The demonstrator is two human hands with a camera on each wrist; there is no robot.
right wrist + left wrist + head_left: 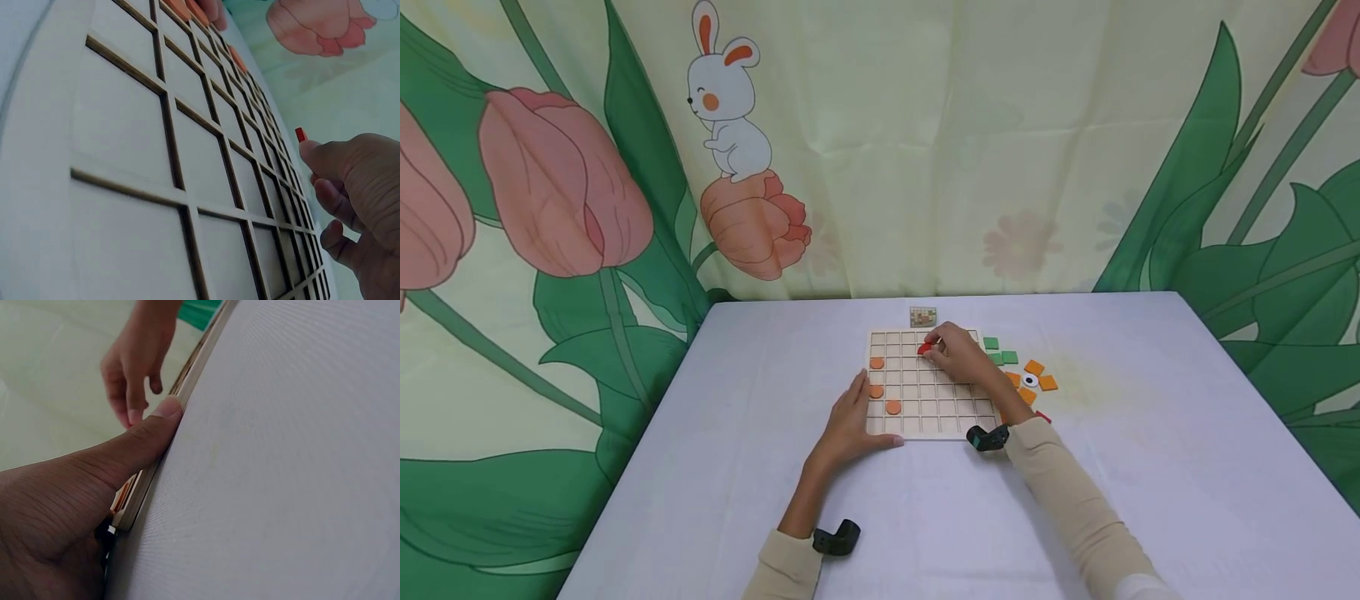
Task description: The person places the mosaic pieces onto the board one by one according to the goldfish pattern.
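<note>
A pale wooden grid board (pixel 932 425) lies flat on the table, with three orange round pieces (pixel 892 407) in cells at its left side. My left hand (pixel 848 421) rests around the board's near left corner, fingers along the left edge and thumb (pixel 147 434) against the near edge. Over the far part of the board, my right hand (pixel 958 354) pinches a small red piece (pixel 924 349) between thumb and fingertips. In the right wrist view the red piece (pixel 300 134) sticks out past the thumb tip, its full shape hidden.
Right of the board lie several green square tiles (pixel 1010 357), several orange square tiles (pixel 1047 382) around a white eye-like disc (pixel 1030 380), and a red piece (pixel 1042 416) partly behind the right forearm. A small picture card (pixel 922 317) lies beyond the board's far edge.
</note>
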